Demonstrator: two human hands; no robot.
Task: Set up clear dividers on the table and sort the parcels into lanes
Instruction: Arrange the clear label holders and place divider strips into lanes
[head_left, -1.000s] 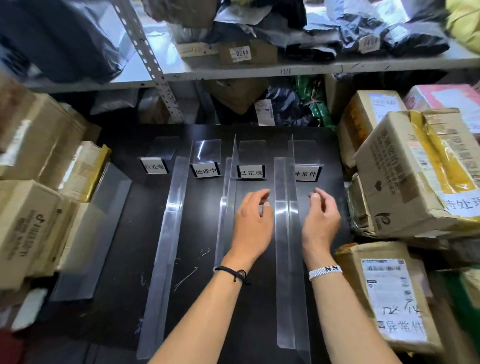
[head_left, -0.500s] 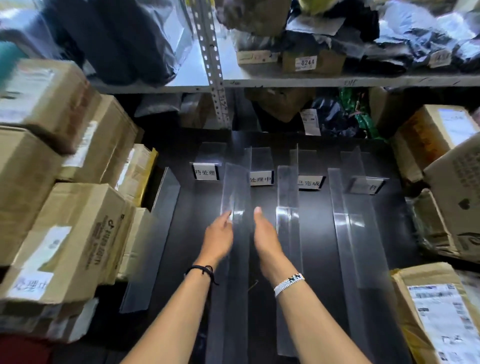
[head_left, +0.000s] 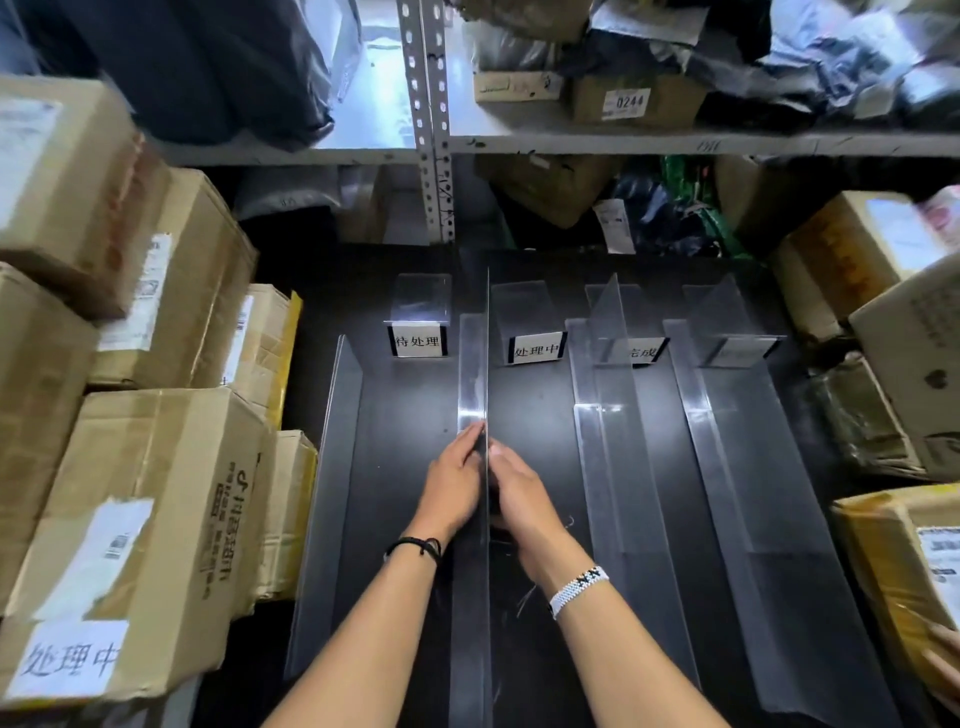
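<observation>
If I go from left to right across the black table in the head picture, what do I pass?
left cardboard boxes → first clear divider → 待处理 sign → second clear divider → 处理中 sign → third clear divider → fourth clear divider → right cardboard boxes

Lanes between clear dividers (head_left: 701, 441) open at near edge of black table (head_left: 545, 415); label stands (head_left: 418, 340) close the far ends. Cardboard boxes (head_left: 156, 493) crowd left side, parcels (head_left: 914, 353) right.
</observation>
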